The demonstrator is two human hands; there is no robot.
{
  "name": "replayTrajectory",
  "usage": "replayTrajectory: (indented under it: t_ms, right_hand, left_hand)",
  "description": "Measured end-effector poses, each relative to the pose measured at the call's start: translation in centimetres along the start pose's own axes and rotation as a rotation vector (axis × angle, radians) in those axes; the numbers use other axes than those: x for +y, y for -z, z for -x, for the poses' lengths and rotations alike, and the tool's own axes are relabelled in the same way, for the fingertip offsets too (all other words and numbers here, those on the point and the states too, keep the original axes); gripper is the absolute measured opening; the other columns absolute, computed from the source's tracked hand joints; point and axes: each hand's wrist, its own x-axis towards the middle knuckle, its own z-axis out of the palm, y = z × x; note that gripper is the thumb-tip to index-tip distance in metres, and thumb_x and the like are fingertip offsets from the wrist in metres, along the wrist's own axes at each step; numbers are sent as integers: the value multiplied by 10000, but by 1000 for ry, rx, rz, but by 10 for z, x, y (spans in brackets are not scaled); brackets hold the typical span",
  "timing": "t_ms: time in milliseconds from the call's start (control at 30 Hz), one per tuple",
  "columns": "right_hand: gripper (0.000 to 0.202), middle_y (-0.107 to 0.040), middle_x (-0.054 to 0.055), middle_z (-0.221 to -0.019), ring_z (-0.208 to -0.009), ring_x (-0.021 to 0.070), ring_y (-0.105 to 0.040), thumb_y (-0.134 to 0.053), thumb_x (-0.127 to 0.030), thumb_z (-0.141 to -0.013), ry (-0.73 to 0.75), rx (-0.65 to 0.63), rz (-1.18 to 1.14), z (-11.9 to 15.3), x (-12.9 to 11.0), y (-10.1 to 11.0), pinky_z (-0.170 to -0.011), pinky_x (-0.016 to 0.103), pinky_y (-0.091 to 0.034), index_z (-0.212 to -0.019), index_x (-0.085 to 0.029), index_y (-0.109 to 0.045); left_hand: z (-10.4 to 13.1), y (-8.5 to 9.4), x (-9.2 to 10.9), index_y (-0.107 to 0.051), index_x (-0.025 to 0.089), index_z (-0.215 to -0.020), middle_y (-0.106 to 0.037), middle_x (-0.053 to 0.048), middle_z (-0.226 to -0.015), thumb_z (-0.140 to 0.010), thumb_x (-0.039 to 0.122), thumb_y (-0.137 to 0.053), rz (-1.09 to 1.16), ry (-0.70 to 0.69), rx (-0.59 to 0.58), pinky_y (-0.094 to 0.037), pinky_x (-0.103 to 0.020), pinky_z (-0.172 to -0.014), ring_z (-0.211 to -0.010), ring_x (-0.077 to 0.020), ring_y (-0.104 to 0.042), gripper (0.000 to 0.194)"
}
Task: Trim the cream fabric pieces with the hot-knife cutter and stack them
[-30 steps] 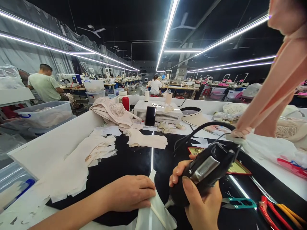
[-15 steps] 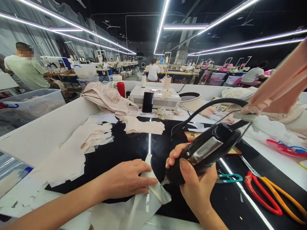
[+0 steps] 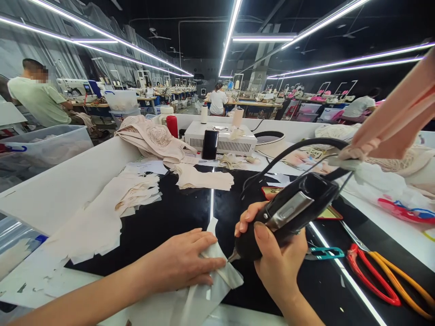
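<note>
My right hand (image 3: 275, 253) is wrapped round a black handheld tool (image 3: 288, 213) with a silver strip and a cable at its upper end. The tool's narrow metal tip points down at the edge of a thin white fabric piece (image 3: 227, 274). My left hand (image 3: 186, 260) lies over that fabric with its fingers spread, fingertips close to the tip. The fabric rests at the front of the black tabletop (image 3: 183, 213). Part of it is hidden beneath my left hand.
Stacked beige pieces (image 3: 91, 217) lie left, another beige piece (image 3: 204, 179) ahead. Red-and-orange scissors (image 3: 374, 271) and teal snips (image 3: 326, 252) lie right. A phone (image 3: 210, 145) leans on a white box (image 3: 234, 141). Pink cloth (image 3: 390, 113) hangs upper right. People sit at machines beyond.
My left hand has shifted slightly on the fabric, its fingers a little nearer the tool tip. The tool's upper end has tilted slightly to the left.
</note>
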Motion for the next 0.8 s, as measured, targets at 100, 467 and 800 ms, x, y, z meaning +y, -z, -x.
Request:
replayTrajectory:
  t_ms: [100,467,800]
  right_hand:
    - [391,-683,-28,-858,-621,158,-661,-818,-335,-925,6,4,-11,-3,1,-1,-576,325,-604,-1223,-296,-569]
    - [404,-685,-33,-859,-620,148,-654,-809,-309,-922,16,23,-16,-8,6,-6,-580,315,-597,-1259,-290,-585]
    - [370,-699,-26,-864,-651,150,-659,-805,-272,-933,41,29,-9,-8,9,-10,-570,303,-613,-1250,-289,-614]
  left_hand:
    - [1,-2,0,-633,275,-1431,-606,-145,-1415,-1050,462,-707,0,9,-10,-498,-446,-1176,-1255,-277,-647,431]
    - [3,-3,-1,-653,281,-1442,-599,-162,-1464,-1071,494,-664,46,26,-21,-493,-472,-1191,-1334,-297,-639,428]
    - [3,-5,-1,-644,307,-1474,-580,-154,-1521,-1091,520,-617,82,53,-50,-475,-484,-1217,-1398,-303,-609,439]
